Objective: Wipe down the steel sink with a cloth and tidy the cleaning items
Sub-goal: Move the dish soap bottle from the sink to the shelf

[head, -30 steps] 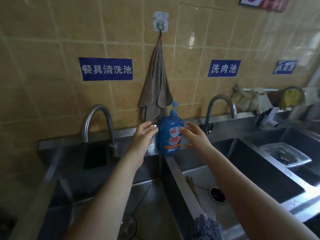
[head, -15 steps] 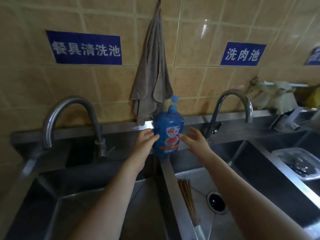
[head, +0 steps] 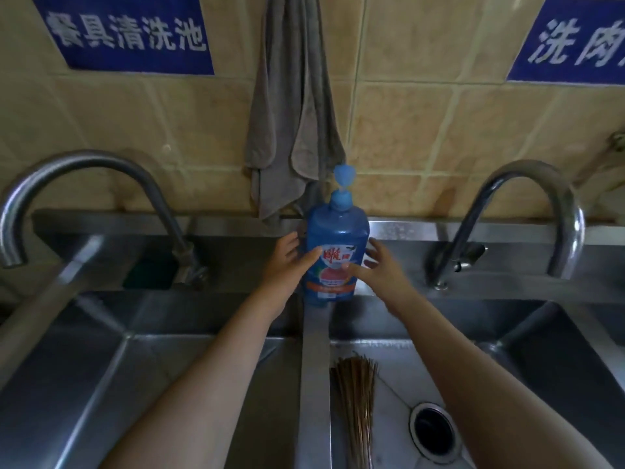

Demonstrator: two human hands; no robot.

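Note:
A blue detergent bottle [head: 336, 231] with a pump top stands on the steel ledge at the back of the divider [head: 316, 367] between two sink basins. My left hand [head: 287, 262] holds its left side, thumb across the label and fingers behind. My right hand [head: 378, 269] touches the right side, thumb on the label and fingers spread. A grey-brown cloth [head: 291, 113] hangs on the tiled wall just behind the bottle. The left basin [head: 169, 384] is bare steel.
A bamboo brush [head: 355, 401] lies in the right basin beside the divider, near the drain hole [head: 434, 431]. Curved faucets rise at the left [head: 101, 164] and right [head: 541, 177]. A dark green pad [head: 152, 272] sits by the left faucet's base.
The view has moved closer and lower toward the bottle. Both hands, held apart beside it before, have closed in and now touch it.

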